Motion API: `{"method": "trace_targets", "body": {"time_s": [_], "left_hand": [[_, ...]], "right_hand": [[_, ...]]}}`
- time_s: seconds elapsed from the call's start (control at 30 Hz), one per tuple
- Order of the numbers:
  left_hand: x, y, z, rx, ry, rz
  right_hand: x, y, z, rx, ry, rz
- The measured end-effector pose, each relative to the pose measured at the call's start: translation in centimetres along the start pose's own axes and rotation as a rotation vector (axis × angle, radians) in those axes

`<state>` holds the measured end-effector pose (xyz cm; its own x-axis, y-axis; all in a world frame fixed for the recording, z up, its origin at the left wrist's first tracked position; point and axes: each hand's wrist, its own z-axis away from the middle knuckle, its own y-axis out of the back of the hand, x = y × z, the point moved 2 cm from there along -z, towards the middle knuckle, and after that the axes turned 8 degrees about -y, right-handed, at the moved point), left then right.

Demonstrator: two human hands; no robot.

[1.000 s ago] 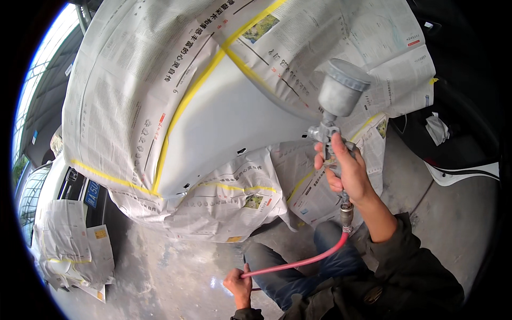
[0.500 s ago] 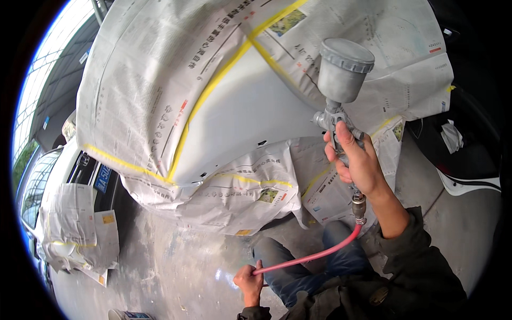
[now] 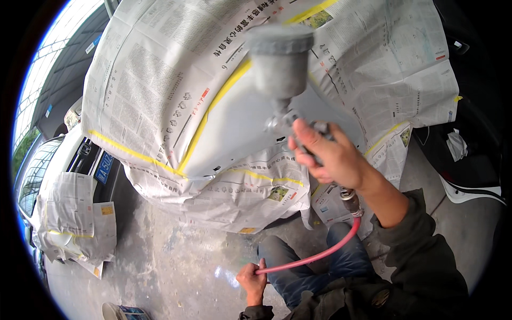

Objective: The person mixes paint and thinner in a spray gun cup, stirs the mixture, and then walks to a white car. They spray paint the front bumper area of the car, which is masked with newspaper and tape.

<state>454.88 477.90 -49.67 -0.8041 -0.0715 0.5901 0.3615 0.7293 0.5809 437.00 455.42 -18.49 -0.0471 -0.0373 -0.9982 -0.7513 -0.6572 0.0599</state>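
My right hand (image 3: 336, 154) is wrapped round the handle of a spray gun (image 3: 288, 120), blurred by motion, with a grey cup (image 3: 280, 66) on top. The gun is held over a bare, light grey car panel (image 3: 234, 122) framed by yellow masking tape (image 3: 205, 120) and newspaper sheets (image 3: 141, 90). From a metal coupling (image 3: 350, 202) under the handle, a red air hose (image 3: 320, 256) curves down to the left. My left hand (image 3: 252, 280) grips that hose low in front of my knees. Part of the panel lies hidden behind the gun and cup.
At the left stands a white car (image 3: 66, 157) with newspaper (image 3: 74, 213) taped on its front. A bucket (image 3: 122, 312) sits on the concrete floor (image 3: 165, 256) at the lower edge. To the right is a dark part with a white edge (image 3: 469, 189) and crumpled paper (image 3: 456, 145).
My right hand and the spray gun have moved left across the panel. The left hand stays on the hose in nearly the same place. The view has shifted slightly.
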Motion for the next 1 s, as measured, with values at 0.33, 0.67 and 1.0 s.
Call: {"method": "trace_targets", "body": {"time_s": [0.33, 0.67, 1.0], "left_hand": [[1.0, -0.6, -1.5, -0.001, -0.048, 0.058], [1.1, -1.0, -1.1, -0.006, -0.034, 0.050], [0.5, -0.7, 0.2, -0.045, 0.006, -0.010]], "right_hand": [[-2.2, 0.7, -0.1, 0.009, -0.032, -0.015], [0.1, 7.6, 2.5, 0.327, 0.030, -0.301], [3.5, 8.5, 4.6, 0.319, 0.064, -0.410]]}}
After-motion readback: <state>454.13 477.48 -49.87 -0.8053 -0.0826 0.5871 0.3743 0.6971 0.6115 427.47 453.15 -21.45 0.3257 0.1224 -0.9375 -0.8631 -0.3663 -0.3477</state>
